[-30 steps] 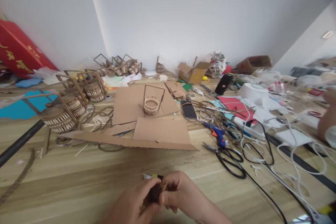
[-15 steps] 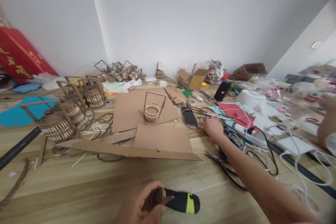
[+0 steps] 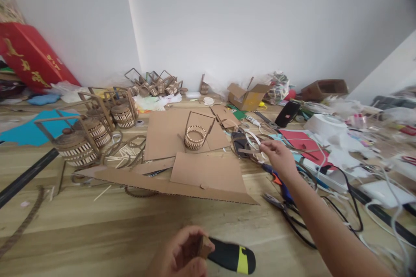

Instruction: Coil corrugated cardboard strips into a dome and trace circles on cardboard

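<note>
At the front edge my left hand [image 3: 182, 249] is closed around a small brown piece [image 3: 204, 247], mostly hidden by the fingers. Just right of it lies a black object with a yellow band [image 3: 232, 255]. My right hand [image 3: 278, 158] reaches over the clutter and pinches a thin white ring [image 3: 252, 139]. A brown strip [image 3: 248, 151] lies at the same fingertips; whether it is held too I cannot tell. Beneath the ring is a dark phone [image 3: 240, 143]. A small woven basket with a tall handle [image 3: 195, 137] stands on cardboard [image 3: 162, 134].
Lidded woven baskets [image 3: 76, 149] stand at left, beside loose pale sticks [image 3: 125, 156]. Scissors [image 3: 274, 201] and a blue glue gun [image 3: 284, 190] lie near my right forearm. Cables [image 3: 354, 207] and a red sheet [image 3: 299, 143] spread rightward. A cardboard box [image 3: 250, 97] sits at the back.
My right hand has lifted from the clutter and now shows the white ring in its fingers. The brown piece has turned in my left hand. The view has shifted slightly left.
</note>
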`<action>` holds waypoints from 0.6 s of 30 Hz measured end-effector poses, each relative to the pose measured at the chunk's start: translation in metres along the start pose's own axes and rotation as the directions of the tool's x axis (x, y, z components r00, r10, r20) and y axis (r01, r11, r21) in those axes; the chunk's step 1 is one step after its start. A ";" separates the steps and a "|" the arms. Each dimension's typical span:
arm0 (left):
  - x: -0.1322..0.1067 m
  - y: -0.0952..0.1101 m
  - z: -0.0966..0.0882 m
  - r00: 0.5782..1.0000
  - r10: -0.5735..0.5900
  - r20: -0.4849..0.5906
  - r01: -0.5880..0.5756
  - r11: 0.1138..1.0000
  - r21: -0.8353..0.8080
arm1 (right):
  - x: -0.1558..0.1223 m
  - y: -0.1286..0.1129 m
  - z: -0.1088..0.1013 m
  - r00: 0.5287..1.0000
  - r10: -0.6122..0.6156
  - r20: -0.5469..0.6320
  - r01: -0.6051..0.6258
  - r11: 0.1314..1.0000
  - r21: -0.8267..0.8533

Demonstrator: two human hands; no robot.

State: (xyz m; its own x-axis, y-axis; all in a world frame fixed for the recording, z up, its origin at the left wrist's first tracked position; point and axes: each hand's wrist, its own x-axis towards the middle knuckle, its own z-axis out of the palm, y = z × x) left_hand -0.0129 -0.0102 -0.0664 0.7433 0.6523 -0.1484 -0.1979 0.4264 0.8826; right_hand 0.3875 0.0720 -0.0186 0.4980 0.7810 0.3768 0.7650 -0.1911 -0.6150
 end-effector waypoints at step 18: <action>-0.009 0.024 0.000 0.973 0.194 -0.124 -0.135 0.917 0.375 | -0.078 -0.059 0.042 0.967 -0.210 -0.143 0.249 0.897 0.366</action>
State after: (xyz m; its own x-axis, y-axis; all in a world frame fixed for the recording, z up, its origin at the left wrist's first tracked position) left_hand -0.0248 -0.0061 -0.0440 0.6061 0.7948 -0.0288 -0.0421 0.0682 0.9968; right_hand 0.2863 0.0472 -0.0404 0.3794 0.7108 0.5923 0.6604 0.2404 -0.7114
